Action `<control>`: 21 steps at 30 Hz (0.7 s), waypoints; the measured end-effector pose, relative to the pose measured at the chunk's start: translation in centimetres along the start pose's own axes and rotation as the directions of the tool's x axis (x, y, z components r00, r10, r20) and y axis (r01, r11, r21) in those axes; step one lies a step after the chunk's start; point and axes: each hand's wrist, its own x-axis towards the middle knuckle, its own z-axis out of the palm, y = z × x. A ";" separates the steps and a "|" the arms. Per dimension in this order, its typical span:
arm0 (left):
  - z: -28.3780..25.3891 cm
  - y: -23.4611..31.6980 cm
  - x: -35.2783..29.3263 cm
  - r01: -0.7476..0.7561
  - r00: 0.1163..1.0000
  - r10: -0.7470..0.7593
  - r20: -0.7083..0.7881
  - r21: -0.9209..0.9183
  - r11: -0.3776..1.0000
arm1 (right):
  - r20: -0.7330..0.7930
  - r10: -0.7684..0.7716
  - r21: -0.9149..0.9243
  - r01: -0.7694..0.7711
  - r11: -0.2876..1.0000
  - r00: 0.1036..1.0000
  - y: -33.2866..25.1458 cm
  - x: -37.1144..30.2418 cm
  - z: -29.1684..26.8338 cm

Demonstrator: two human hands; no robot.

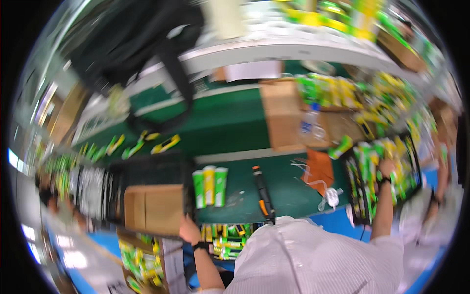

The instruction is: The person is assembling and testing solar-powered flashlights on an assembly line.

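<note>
My left hand (188, 229) is at the near right corner of a black crate (188, 183). A shallow brown cardboard box (154, 230) sits in that crate; blur hides whether my fingers grip an edge. My right hand (387, 168) reaches into another black crate (361, 196) filled with green and yellow tubes (402, 152). Its fingers are lost among the tubes, so their hold is unclear. Three tubes, two green and a yellow one (209, 185) between them, lie side by side on the green table (240, 196).
A black electric screwdriver (263, 193) with orange parts lies before me. Nearby are an orange-brown cloth (319, 169), a white corded object (332, 196) and a clear bottle (308, 122). A black bag (142, 39) hangs from the shelf (303, 51). Co-workers stand at both sides.
</note>
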 end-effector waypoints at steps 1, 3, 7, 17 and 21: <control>1.3 -0.7 0.2 -0.059 0.996 0.052 -0.070 -0.095 0.994 | -0.408 -0.140 -0.144 0.087 0.986 0.902 -0.3 0.8 0.3; 1.4 -3.2 0.0 -0.013 0.999 0.011 -0.053 -0.026 1.000 | -0.666 -0.311 0.113 0.504 0.856 0.678 -8.9 -3.1 -7.7; 0.4 -1.8 0.3 -0.033 0.969 0.004 -0.249 -0.111 0.993 | -0.684 -0.556 0.291 0.876 0.385 0.472 -20.3 -9.0 -14.3; -0.1 -2.1 -1.4 0.115 0.953 -0.127 -0.275 -0.059 0.992 | -0.446 -0.813 0.506 0.644 -0.574 -0.374 -58.8 -33.1 -13.6; 0.8 -1.6 -1.2 0.071 0.963 -0.055 -0.264 0.050 0.996 | -0.615 -0.686 0.337 0.657 -0.674 -0.389 -74.0 -41.0 -12.4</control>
